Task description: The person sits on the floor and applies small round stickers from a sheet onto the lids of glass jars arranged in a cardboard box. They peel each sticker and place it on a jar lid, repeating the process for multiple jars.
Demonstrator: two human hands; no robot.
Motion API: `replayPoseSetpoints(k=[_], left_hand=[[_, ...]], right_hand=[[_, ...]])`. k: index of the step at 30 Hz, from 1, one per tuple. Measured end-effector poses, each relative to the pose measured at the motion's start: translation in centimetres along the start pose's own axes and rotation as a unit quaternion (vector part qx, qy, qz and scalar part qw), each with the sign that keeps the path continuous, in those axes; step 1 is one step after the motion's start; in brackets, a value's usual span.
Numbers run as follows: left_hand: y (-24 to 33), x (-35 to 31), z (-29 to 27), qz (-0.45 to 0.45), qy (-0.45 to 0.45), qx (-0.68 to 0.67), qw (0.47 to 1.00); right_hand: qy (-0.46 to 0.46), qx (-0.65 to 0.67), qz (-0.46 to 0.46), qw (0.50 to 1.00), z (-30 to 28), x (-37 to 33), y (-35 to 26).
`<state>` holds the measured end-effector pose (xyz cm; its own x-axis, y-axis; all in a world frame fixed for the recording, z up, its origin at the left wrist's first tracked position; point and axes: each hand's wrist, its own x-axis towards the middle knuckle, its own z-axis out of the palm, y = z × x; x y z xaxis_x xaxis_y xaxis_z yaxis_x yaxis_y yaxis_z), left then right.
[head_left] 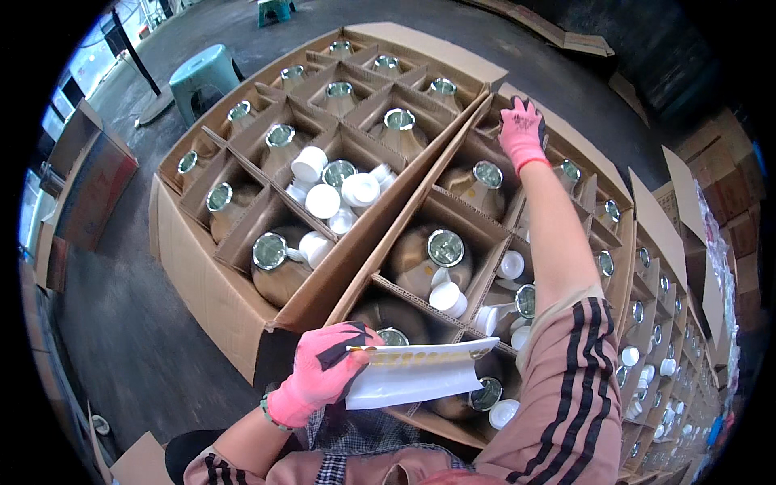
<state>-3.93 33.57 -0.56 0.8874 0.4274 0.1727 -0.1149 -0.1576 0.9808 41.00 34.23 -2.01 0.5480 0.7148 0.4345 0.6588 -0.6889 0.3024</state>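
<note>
My left hand [323, 368], in a pink and black glove, is closed on the left end of a white sticker sheet [416, 380] with a row of small yellow round marks along its upper edge. My right hand [521, 129], gloved alike, reaches to the far end of the nearer carton [376, 257]; its fingers bend down into a cell, and what they touch is hidden. Round glass flasks [432, 250] with shiny silvery mouths stand in that carton's cardboard cells. White plastic caps [449, 299] lie among them.
A second divided carton [214, 271] of flasks adjoins on the left, with a heap of white caps [323, 200] in one cell. More cartons [671, 356] line the right side. A teal stool [204, 77] stands at the back left, and a cardboard box [97, 190] at the far left.
</note>
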Motion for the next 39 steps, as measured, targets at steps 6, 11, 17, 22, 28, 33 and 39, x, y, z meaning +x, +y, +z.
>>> replayPoseSetpoints(k=[6, 11, 17, 22, 28, 33, 39], left_hand=[[-0.4, -0.6, 0.2, 0.029, 0.045, 0.018, 0.998], [-2.5, -2.1, 0.6, 0.068, 0.118, -0.003, 0.991], [-2.2, -1.7, 0.1, 0.058, 0.110, 0.071, 0.990], [-1.6, -3.1, -0.1, 0.063, 0.164, 0.079, 0.981], [-3.2, -4.5, -3.7, -0.027, 0.202, -0.005, 0.979], [-3.0, -2.7, 0.1, -0.004, 0.187, -0.024, 0.982], [-4.0, -2.3, -0.4, 0.015, 0.207, 0.060, 0.976]], right_hand=[[0.179, 0.245, 0.086, 0.949, -6.3, -4.0, 0.9], [0.242, 0.222, -0.296, 0.897, -28.6, -14.7, -1.3], [0.190, 0.396, -0.488, 0.755, -36.7, -22.6, -5.2], [0.242, 0.524, -0.492, 0.651, -37.7, -25.7, -6.4], [0.226, 0.648, -0.466, 0.558, -38.5, -26.4, -8.5], [0.261, 0.756, -0.403, 0.446, -38.2, -28.3, -6.8], [0.283, 0.517, -0.405, 0.699, -35.7, -33.6, -3.0]])
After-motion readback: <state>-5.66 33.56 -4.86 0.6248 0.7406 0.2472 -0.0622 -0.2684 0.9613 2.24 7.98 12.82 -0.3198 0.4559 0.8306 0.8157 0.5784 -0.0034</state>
